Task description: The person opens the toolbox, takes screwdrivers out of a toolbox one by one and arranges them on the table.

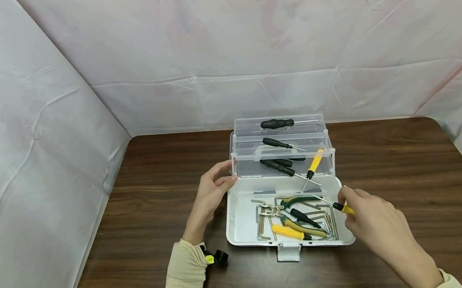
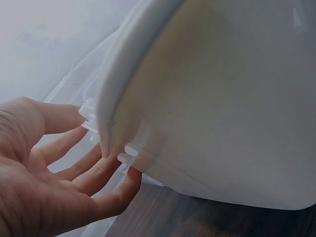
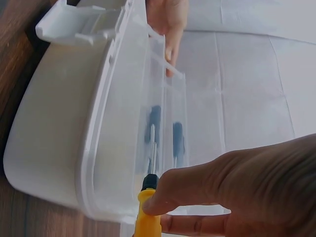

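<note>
I am pinching a yellow-handled screwdriver [image 1: 339, 206] in my right hand [image 1: 373, 217], thumb and fingers clamped on its smooth, black-collared grip; its slim metal shaft is pointing inward over the right side of the white toolbox [image 1: 237, 214]. My left hand [image 1: 209, 196] is clasping the edge of the clear trays [image 1: 246, 167] at the toolbox's rear left corner, fingertips curving around the thin plastic.

The toolbox is standing open, its glossy, round-cornered base showing a flat latch [image 1: 288, 253] hanging at its front. Inside the base, L-shaped metal hex keys [image 1: 262, 224] are lying under and around pliers [image 1: 303, 228] with curved green-and-yellow handles, a black-handled screwdriver [image 1: 305, 218] and a second yellow screwdriver [image 1: 288, 232]. At the toolbox's back, the stepped, see-through trays are holding several ribbed black screwdrivers [image 1: 277, 123], while another yellow screwdriver [image 1: 315, 164] is slanting across the lowest tray. Dark wood-grained tabletop [image 1: 134, 221] is spreading beneath the toolbox, and creased white sheeting [image 1: 238, 20] is hanging behind it.
</note>
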The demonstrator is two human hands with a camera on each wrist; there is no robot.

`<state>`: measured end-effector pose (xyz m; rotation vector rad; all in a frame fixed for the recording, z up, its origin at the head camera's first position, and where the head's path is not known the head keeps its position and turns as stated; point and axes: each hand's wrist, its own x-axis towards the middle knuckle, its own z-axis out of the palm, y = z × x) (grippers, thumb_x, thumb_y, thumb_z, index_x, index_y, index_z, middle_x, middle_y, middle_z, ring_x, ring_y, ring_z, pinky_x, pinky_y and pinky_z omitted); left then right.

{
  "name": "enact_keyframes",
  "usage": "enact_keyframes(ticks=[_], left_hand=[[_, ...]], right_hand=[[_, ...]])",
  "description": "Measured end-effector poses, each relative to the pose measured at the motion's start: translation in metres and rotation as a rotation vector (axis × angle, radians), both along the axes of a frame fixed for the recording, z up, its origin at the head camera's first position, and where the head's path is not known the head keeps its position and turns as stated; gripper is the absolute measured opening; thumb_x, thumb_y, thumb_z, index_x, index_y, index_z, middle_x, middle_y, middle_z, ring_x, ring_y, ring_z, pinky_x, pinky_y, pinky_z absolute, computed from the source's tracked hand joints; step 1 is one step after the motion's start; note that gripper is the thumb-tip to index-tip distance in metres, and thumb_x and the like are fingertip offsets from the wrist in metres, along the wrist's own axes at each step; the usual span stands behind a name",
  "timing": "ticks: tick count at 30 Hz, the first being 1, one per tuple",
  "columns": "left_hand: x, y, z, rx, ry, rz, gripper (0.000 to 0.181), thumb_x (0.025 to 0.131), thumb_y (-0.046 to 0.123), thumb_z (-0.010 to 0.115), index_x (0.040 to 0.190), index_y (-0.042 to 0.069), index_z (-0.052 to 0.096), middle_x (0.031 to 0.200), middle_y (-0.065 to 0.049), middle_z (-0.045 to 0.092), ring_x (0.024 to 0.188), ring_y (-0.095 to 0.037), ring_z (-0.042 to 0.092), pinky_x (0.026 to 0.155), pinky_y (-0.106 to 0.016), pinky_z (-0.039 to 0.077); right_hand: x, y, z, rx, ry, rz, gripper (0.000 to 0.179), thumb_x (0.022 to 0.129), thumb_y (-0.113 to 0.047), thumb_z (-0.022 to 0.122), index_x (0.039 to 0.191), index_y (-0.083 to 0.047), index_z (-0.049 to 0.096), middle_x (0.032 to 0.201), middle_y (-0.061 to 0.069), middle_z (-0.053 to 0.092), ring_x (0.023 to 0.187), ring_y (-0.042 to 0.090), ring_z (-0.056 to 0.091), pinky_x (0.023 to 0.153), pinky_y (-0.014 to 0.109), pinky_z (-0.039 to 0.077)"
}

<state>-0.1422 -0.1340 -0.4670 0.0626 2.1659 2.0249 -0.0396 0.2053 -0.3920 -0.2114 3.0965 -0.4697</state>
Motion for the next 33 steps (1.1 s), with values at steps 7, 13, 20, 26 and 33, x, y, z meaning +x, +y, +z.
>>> enact_keyframes(ticks=[7, 13, 20, 26, 33], left_hand=[[0.002, 0.000, 0.003, -0.002, -0.001, -0.001, 0.048, 0.100, 0.005, 0.067, 0.147, 0.011, 0.058, 0.154, -0.012, 0.054, 0.124, -0.039, 0.068, 0.108, -0.047, 0.051], [0.001, 0.001, 0.003, 0.001, -0.007, 0.003, 0.047, 0.100, 0.004, 0.067, 0.146, 0.011, 0.059, 0.155, -0.011, 0.054, 0.125, -0.040, 0.067, 0.109, -0.048, 0.050], [0.001, 0.000, 0.002, -0.001, -0.002, 0.004, 0.047, 0.100, 0.005, 0.068, 0.146, 0.011, 0.059, 0.155, -0.011, 0.054, 0.125, -0.039, 0.067, 0.108, -0.047, 0.051], [0.001, 0.001, 0.003, -0.003, 0.003, 0.002, 0.046, 0.101, 0.006, 0.068, 0.146, 0.012, 0.060, 0.155, -0.009, 0.054, 0.125, -0.038, 0.068, 0.107, -0.046, 0.051], [0.001, 0.000, 0.002, 0.000, 0.005, 0.000, 0.047, 0.101, 0.005, 0.067, 0.146, 0.010, 0.059, 0.155, -0.011, 0.054, 0.125, -0.040, 0.067, 0.106, -0.045, 0.052]], right_hand=[[0.003, 0.019, 0.001, -0.020, -0.039, -0.058, 0.036, 0.077, -0.002, 0.075, 0.109, -0.017, 0.066, 0.100, 0.009, 0.072, 0.066, 0.030, 0.060, 0.048, 0.045, 0.041], [0.006, 0.033, -0.002, -0.040, -0.032, -0.088, 0.035, 0.076, -0.003, 0.076, 0.106, -0.018, 0.064, 0.099, 0.007, 0.071, 0.067, 0.030, 0.061, 0.048, 0.046, 0.041], [0.008, 0.049, -0.008, -0.041, -0.043, -0.102, 0.036, 0.077, -0.004, 0.076, 0.109, -0.015, 0.063, 0.100, 0.011, 0.072, 0.068, 0.034, 0.064, 0.048, 0.047, 0.042], [0.009, 0.060, -0.015, -0.041, -0.092, -0.120, 0.037, 0.079, -0.005, 0.077, 0.112, -0.013, 0.062, 0.106, 0.014, 0.073, 0.075, 0.038, 0.068, 0.048, 0.046, 0.042], [0.006, 0.070, -0.028, -0.050, -0.161, -0.150, 0.036, 0.083, -0.009, 0.076, 0.115, -0.011, 0.060, 0.109, 0.018, 0.071, 0.076, 0.041, 0.068, 0.049, 0.047, 0.044]])
